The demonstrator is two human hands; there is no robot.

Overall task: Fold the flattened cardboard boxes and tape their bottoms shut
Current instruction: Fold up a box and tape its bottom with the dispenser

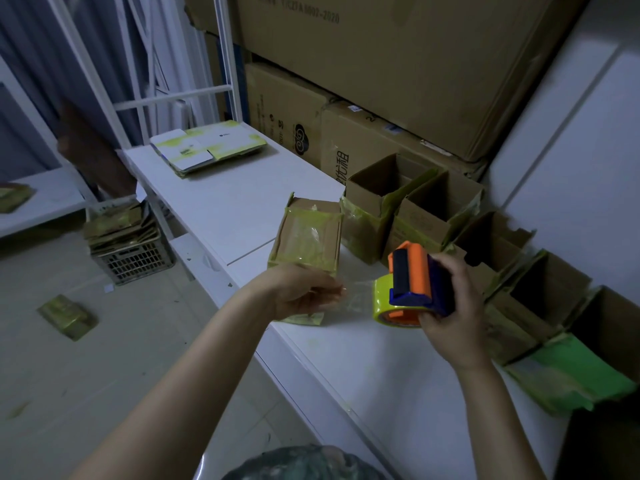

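Now, right hand [450,306] gripping tape dispenser [412,271], left hand [298,292] pinching tape end [353,296] over front edge of desk [225,202], taped box [308,233] just beyond

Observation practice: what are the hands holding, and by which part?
Right hand grips the tape dispenser by its body; left hand seems to pinch the tape by its free end.

Large brown cardboard carton [398,64], top of frame: printed code ending "0002-2020"; the leading characters are blurred, possibly "T/CZFA". Smaller brown cardboard carton [363,140], centre of frame: dark Chinese characters on its front face, not legible. Stack of flattened white-and-green cardboard boxes [207,150], upper left: print too small to read.
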